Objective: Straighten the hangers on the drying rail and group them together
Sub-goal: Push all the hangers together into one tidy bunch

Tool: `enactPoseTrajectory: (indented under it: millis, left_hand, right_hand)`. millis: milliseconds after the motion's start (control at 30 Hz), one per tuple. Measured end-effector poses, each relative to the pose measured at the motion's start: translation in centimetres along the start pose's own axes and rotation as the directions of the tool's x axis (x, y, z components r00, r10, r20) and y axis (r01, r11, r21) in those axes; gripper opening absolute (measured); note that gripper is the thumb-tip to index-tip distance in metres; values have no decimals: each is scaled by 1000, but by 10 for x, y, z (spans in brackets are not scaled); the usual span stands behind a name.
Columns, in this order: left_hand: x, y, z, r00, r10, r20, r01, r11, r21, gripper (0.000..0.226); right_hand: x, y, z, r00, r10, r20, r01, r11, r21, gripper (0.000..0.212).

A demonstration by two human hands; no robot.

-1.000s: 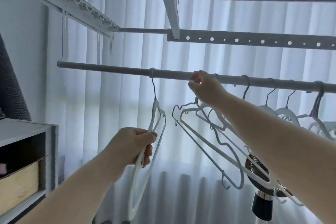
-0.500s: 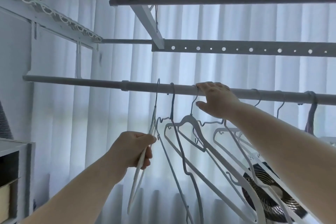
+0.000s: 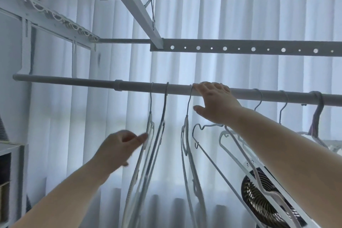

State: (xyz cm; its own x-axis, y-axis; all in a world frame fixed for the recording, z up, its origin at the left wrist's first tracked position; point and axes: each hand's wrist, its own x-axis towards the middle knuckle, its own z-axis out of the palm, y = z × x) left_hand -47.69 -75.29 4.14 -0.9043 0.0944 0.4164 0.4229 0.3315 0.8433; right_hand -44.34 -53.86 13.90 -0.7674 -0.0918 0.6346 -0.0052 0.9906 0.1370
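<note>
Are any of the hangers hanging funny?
Yes. Below the right hand, several hangers on the rail hang slanted and crossed over each other, turned sideways. The three hangers left of that hand hang straight down, neatly edge-on.

The left hand is blurred, grip unclear; the right forearm covers some hangers; the bottom edge cuts the fan

Right hand resting on drying rail, left hand (blurred) touching leftmost hanger, white curtain behind
</note>
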Motion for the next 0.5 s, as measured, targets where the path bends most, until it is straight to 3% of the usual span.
enactPoseTrajectory:
  millis: [100, 200, 267, 500]
  left_hand:
    - [12, -8, -1, 993, 33, -112, -49, 989, -140, 22]
    - [20, -12, -1, 999, 51, -19, -54, 974, -221, 54]
    - [26, -10, 0, 996, 80, 39, -71, 980, -186, 67]
    - [58, 7, 8, 978, 138, 157, -129, 989, -67, 59]
  right_hand:
    - [1, -1, -1, 1000, -2, -4, 2, 1000, 1, 61]
    - [1, -2, 2, 1000, -11, -8, 11, 1000, -2, 61]
    - [0, -3, 3, 1000, -15, -10, 15, 1000, 4, 60]
    - [-14, -9, -5, 1000, 8, 26, -9, 999, 41, 59]
